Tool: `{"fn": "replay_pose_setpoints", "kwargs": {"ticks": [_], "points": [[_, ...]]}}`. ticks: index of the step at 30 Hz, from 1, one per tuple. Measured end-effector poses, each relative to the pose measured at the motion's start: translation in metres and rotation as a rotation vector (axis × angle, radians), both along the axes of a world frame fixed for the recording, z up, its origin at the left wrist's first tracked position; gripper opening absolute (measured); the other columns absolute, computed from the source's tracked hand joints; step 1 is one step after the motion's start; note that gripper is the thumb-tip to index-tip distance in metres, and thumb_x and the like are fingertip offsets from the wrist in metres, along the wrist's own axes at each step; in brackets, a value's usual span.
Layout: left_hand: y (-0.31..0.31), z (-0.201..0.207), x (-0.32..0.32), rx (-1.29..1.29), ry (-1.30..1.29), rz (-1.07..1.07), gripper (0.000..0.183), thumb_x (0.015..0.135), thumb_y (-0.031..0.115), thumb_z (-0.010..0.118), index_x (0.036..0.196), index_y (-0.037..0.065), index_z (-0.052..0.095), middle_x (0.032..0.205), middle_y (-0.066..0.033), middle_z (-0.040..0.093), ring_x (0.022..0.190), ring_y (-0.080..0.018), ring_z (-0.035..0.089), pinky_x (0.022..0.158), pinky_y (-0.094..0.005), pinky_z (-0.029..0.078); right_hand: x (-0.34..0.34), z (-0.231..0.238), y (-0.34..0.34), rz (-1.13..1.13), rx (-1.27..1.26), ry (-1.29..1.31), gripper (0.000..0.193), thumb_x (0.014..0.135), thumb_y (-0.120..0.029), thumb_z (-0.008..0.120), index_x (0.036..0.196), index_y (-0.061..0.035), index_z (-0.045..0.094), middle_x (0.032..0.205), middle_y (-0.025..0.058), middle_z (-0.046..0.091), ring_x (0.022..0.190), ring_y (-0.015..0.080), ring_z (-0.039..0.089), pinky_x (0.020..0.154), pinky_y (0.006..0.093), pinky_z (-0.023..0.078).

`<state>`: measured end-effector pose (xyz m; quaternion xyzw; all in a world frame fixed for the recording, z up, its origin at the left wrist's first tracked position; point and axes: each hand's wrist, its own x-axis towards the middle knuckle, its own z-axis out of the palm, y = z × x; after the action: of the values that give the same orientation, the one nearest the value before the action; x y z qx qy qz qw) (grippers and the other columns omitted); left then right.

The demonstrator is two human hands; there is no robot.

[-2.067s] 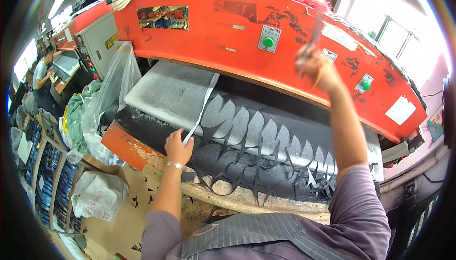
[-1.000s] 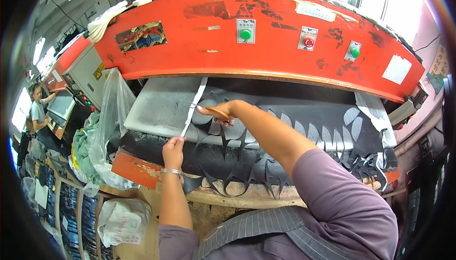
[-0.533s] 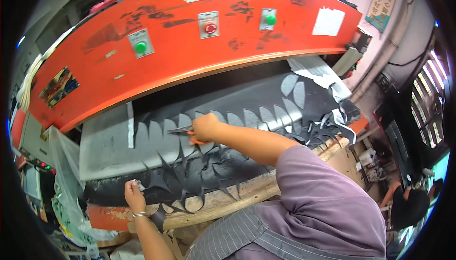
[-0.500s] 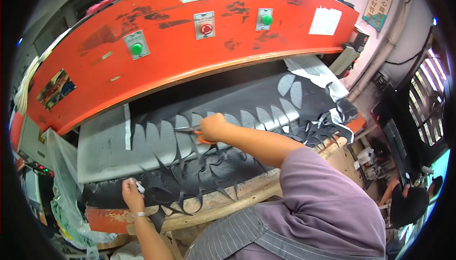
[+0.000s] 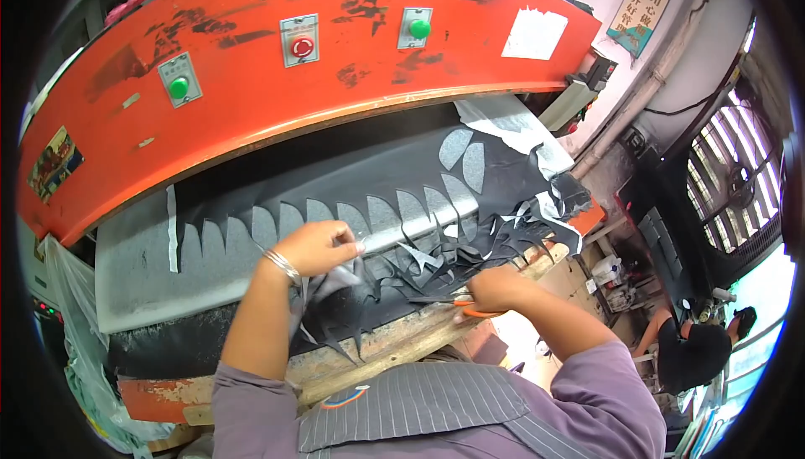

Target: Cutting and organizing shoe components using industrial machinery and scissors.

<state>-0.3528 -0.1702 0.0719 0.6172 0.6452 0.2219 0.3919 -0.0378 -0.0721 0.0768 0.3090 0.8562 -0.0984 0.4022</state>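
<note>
My right hand (image 5: 496, 290) is closed on orange-handled scissors (image 5: 480, 312) at the front edge of the table. Their dark blades point left over black scraps. My left hand (image 5: 312, 248), with bangles on its wrist, is over the cut edge of the black sheet (image 5: 335, 170). Its thumb and forefinger are drawn together; anything between them is too small or blurred to name. Beneath it, the material is smeared by motion. Thin pointed black offcuts (image 5: 394, 279) hang and lie in a tangle between my hands. Grey tooth-shaped gaps line the sheet's near edge.
A large orange machine beam (image 5: 243, 65) with two green buttons and a red one spans the far side. Beneath it lies a pale grey board (image 5: 126, 291). A worn wooden rail (image 5: 377, 358) runs along the front. Another person (image 5: 692, 350) is at far right.
My right hand has brought the scissors from the sheet's cut edge to the front right. My left hand has gone from the lower left up to the cut edge. The view has shifted right.
</note>
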Motion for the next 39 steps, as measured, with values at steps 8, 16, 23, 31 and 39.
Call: {"fn": "replay_pose_setpoints", "kwargs": {"ticks": [8, 16, 23, 31, 39], "points": [[-0.006, -0.079, 0.102, -0.169, 0.696, 0.432, 0.083, 0.074, 0.053, 0.066, 0.142, 0.021, 0.032, 0.152, -0.0186, 0.016, 0.140, -0.0413, 0.011, 0.102, -0.0713, 0.013, 0.014, 0.001, 0.076, -0.005, 0.192, 0.386, 0.073, 0.078, -0.066, 0.055, 0.102, 0.0028, 0.056, 0.098, 0.0218, 0.063, 0.093, 0.0366, 0.062, 0.080, 0.0451, 0.049], [-0.011, -0.117, 0.137, 0.172, 0.616, 0.693, 0.034, 0.066, 0.012, 0.070, 0.099, 0.010, 0.059, 0.118, -0.0138, 0.048, 0.105, -0.0344, 0.048, 0.085, -0.0468, 0.042, -0.064, -0.016, 0.124, 0.277, 0.020, 0.273, 0.085, 0.076, -0.077, 0.044, 0.106, -0.0005, 0.065, 0.103, 0.0183, 0.066, 0.101, 0.0325, 0.062, 0.082, 0.0423, 0.049], [-0.020, -0.120, 0.145, 0.362, 0.434, 0.907, 0.013, 0.067, -0.001, 0.057, 0.080, 0.003, 0.054, 0.082, -0.0142, 0.056, 0.085, -0.0355, 0.053, 0.077, -0.0423, 0.043, -0.123, -0.016, 0.115, 0.477, -0.053, 0.199, 0.090, 0.080, -0.080, 0.029, 0.104, -0.0028, 0.068, 0.102, 0.0151, 0.067, 0.102, 0.0307, 0.063, 0.087, 0.0425, 0.047], [-0.021, -0.117, 0.144, 0.391, 0.343, 0.904, 0.011, 0.067, 0.002, 0.058, 0.078, 0.005, 0.056, 0.082, -0.0125, 0.057, 0.084, -0.0337, 0.053, 0.077, -0.0408, 0.043, -0.152, -0.013, 0.098, 0.568, -0.009, 0.186, 0.088, 0.079, -0.080, 0.032, 0.101, -0.0038, 0.069, 0.100, 0.0142, 0.068, 0.102, 0.0296, 0.063, 0.086, 0.0418, 0.048], [-0.032, -0.110, 0.130, 0.457, 0.191, 0.860, 0.009, 0.067, 0.004, 0.057, 0.076, 0.005, 0.055, 0.077, -0.0105, 0.055, 0.079, -0.0296, 0.054, 0.069, -0.0368, 0.044, -0.145, -0.032, 0.086, 0.477, -0.001, 0.370, 0.084, 0.078, -0.078, 0.040, 0.096, -0.0003, 0.068, 0.100, 0.0173, 0.067, 0.100, 0.0317, 0.063, 0.085, 0.0423, 0.049]]}}
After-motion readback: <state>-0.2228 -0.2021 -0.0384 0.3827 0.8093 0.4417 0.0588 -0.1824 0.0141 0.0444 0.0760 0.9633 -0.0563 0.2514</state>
